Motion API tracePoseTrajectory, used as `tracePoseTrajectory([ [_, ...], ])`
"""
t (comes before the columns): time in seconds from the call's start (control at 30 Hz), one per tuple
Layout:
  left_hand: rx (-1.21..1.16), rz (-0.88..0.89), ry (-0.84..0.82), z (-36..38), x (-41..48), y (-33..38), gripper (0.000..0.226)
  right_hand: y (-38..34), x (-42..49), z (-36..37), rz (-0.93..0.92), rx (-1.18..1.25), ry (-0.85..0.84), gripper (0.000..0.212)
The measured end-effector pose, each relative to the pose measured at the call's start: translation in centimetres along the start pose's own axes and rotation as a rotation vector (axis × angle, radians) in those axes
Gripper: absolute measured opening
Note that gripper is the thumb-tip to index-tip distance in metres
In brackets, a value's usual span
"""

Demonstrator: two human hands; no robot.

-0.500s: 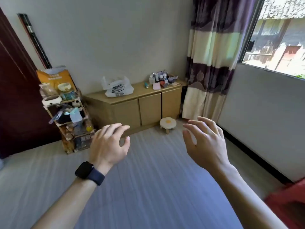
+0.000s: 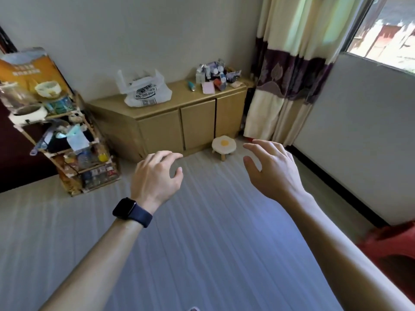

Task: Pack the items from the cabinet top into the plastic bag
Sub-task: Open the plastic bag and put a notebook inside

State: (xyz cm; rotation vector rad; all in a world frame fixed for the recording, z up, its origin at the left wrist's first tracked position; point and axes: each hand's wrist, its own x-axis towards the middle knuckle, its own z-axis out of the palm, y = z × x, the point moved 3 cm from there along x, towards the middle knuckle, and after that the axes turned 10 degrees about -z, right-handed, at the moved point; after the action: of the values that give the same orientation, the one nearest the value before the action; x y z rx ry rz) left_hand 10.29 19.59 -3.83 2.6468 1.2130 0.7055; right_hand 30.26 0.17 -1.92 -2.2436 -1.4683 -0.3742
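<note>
A low wooden cabinet (image 2: 157, 102) stands against the far wall. A white plastic bag (image 2: 146, 93) with printed text sits on its top at the left, mouth up. At the right end lies a heap of small bottles and tubes (image 2: 214, 71), with a pink pad (image 2: 208, 87) and a teal tube (image 2: 191, 85) in front of it. My left hand (image 2: 155, 176), with a dark watch on the wrist, and my right hand (image 2: 271, 170) hover over the floor, well short of the cabinet. Both are empty with fingers spread.
A cluttered wooden shelf rack (image 2: 67, 140) stands to the left of the cabinet. A small egg-shaped stool (image 2: 224, 145) sits on the floor before the cabinet's right door. A striped curtain (image 2: 289, 70) hangs at the right. Something red (image 2: 390, 243) lies at the lower right edge.
The cabinet looks nearer and larger, and the view has tilted down a little. Both hands have stayed raised and spread in front of me.
</note>
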Motion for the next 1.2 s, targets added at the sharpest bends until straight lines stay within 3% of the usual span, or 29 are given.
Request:
tracePoseTrajectory([
  [0.5, 0.075, -0.088, -0.048, 11.0, 26.7, -5.5, 0.039, 9.4, 24.4, 14.4, 0.064, 0.122, -0.034, 0.037],
  [0.8, 0.133, -0.194, -0.087, 16.4, 42.1, -6.1, 0.039, 15.6, 40.6, 19.7, 0.001, 0.123, -0.071, 0.035],
  [1.2, 0.094, -0.165, -0.115, 25.1, 64.1, -10.3, 0.040, 19.6, 59.9, 28.1, -0.014, 0.108, -0.017, 0.031],
])
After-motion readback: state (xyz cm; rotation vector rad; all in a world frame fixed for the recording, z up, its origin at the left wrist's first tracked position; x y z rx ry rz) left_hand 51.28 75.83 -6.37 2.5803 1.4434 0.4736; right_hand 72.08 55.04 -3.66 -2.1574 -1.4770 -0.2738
